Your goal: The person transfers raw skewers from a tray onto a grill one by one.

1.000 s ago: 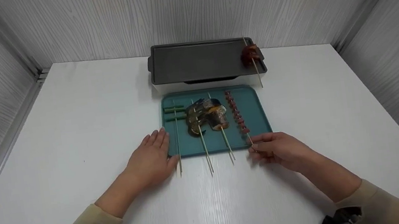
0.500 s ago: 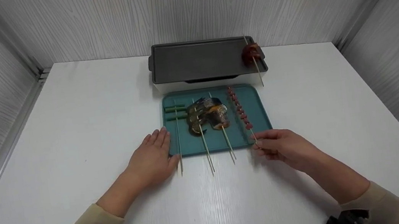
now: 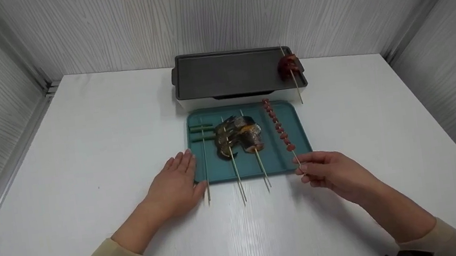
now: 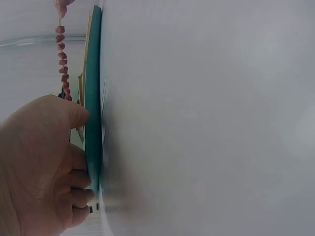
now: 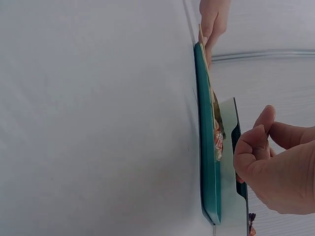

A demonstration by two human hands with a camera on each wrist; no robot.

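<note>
My right hand [image 3: 333, 173] pinches the stick end of a skewer of small red meat pieces [image 3: 279, 128], lifted above the right part of a teal tray [image 3: 294, 128]. The left wrist view shows that meat skewer [image 4: 62, 56] raised off the tray. At the tray's front left corner, my left hand [image 3: 174, 185] rests with straight fingers along the rim, its thumb close to a stick. On the tray lie a skewer of green vegetable pieces [image 3: 201, 128], a dark glossy skewer [image 3: 224, 141] and a fish-chunk skewer [image 3: 251, 137]. Their sticks jut over the front rim.
Behind the tray stands a black griddle plate [image 3: 229, 72] on a white base. A dark red skewer [image 3: 287, 67] lies across its right end, the stick overhanging the front. White walls enclose the table [image 3: 83, 164] at the back and sides.
My right hand has lifted the meat skewer off the tray and shifted it slightly right. My left hand has stayed at the tray's corner.
</note>
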